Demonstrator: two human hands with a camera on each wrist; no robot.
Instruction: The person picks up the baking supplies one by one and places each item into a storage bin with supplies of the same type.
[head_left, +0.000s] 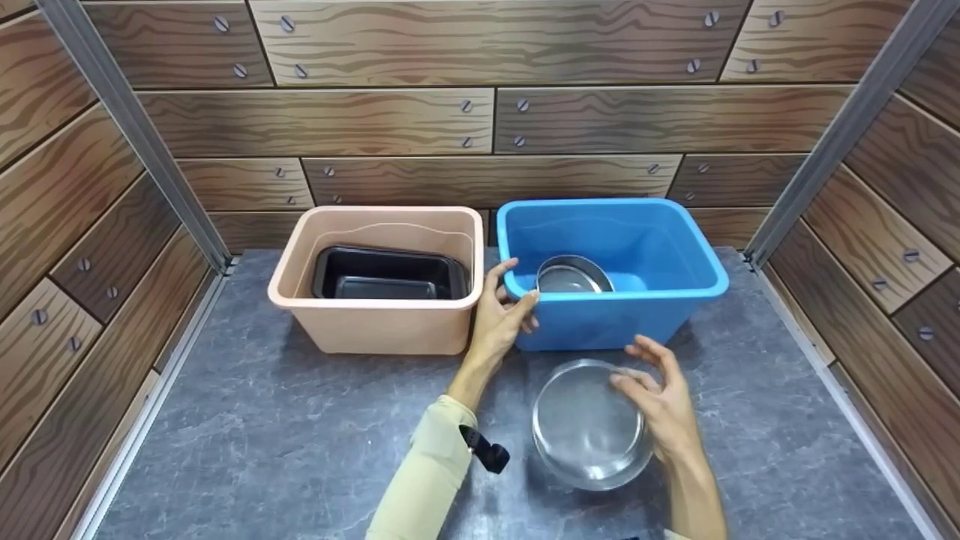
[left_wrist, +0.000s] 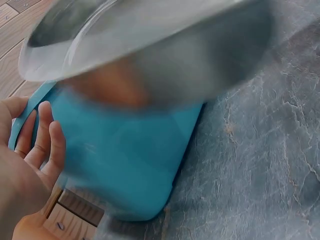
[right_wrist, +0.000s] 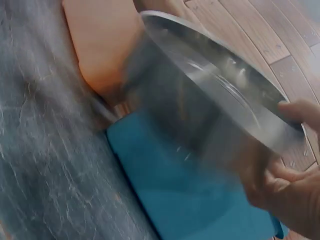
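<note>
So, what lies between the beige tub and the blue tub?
In the head view, the left hand lies between the beige tub and the blue tub, gripping the blue tub's rim.

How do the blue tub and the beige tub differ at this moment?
The blue tub holds a round metal pan; the beige tub holds a black rectangular tray. The left hand grips the blue tub's rim; nothing touches the beige tub. The blue tub stands right of the beige one. Both are open-topped, upright, side by side on the grey table.
</note>
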